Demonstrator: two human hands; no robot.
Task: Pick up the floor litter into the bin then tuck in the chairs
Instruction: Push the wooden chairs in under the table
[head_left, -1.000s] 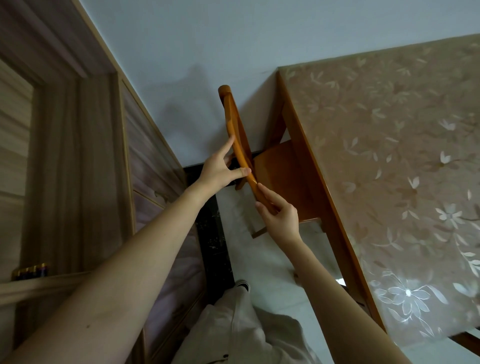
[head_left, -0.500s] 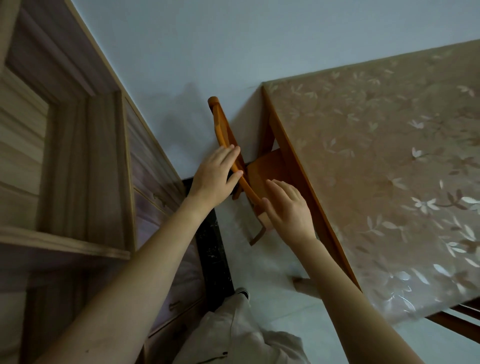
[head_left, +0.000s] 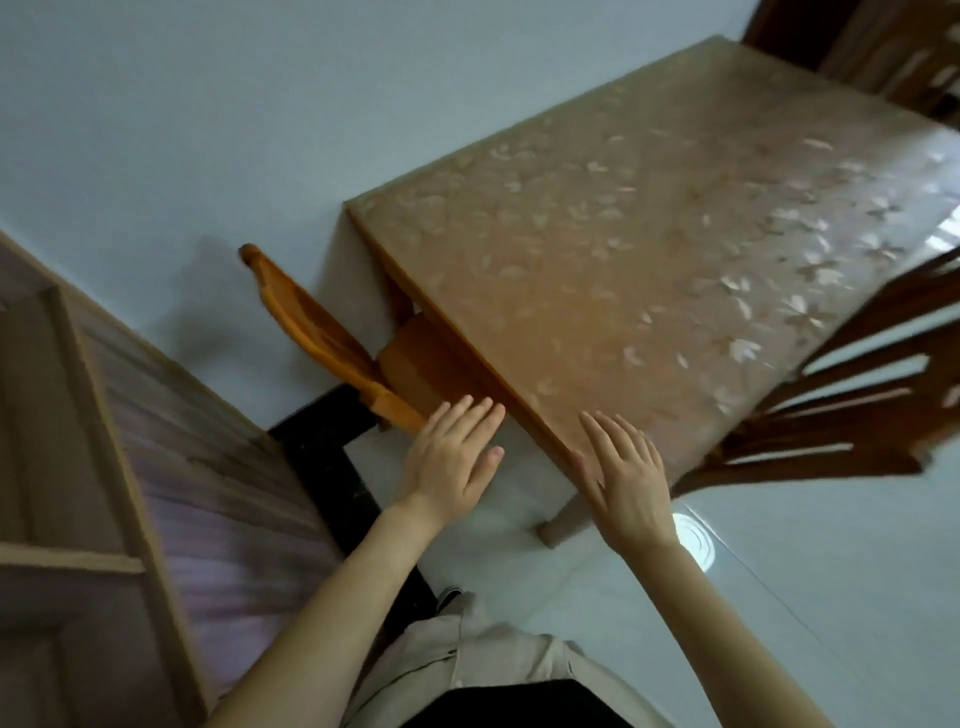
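At the far left stands a shelf (head_left: 93, 467) against the wall. Next to it the orange chair (head_left: 317, 332) is at the left end of the table (head_left: 649, 249), its seat already under the left edge and its backrest just beside that edge, near the wall.

The left hand (head_left: 449, 462) is flat, fingers apart, empty; its fingertips are at the near end of the backrest, but I cannot tell if they touch it. The right hand (head_left: 626, 475) is also spread and empty, over the near left corner of the table, above the table leg.

This chair looks tucked in, so I judge the step in hand is to let go and turn to the next chair. To do it well, check first that the backrest is parallel to the table edge and does not press on the wall.

At the right, the dark chair (head_left: 852, 400) at the near edge of the table seems to stand out from it. It should be taken by the backrest with both hands and pushed straight, slowly, so the legs do not scrape or hit the table leg.

No litter and no bin are in view.
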